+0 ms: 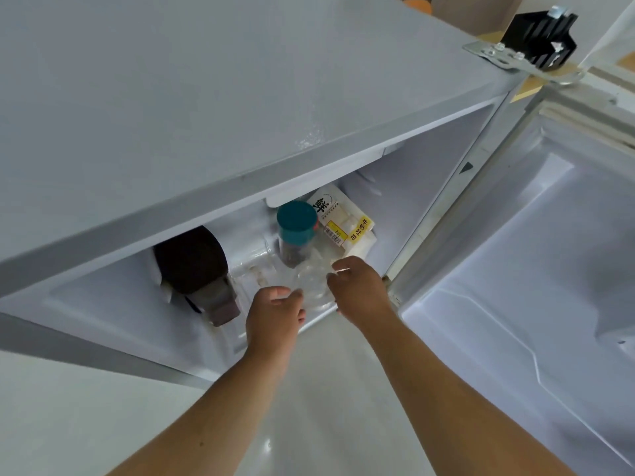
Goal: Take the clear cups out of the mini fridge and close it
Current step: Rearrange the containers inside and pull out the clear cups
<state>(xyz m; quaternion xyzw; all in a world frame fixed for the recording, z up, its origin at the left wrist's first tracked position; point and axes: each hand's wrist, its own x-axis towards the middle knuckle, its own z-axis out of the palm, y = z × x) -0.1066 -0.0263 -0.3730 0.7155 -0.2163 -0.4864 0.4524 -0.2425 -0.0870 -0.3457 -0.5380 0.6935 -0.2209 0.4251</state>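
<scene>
The clear cups [311, 281] were hard to make out, a faint see-through shape at the front of the mini fridge [213, 108] floor, and I could not tell how many there were; your left hand [275, 312] and right hand [357, 290] sat on either side, fingers curled against them, though how firm the grip was stayed unclear. Behind them stood a teal-capped jar [296, 231] and a labelled package [343, 225], with a dark object [196, 266] to the left, half hidden under the fridge top. The door [536, 242] hung open on your right, cut off by the frame, above a pale floor [68, 417].
</scene>
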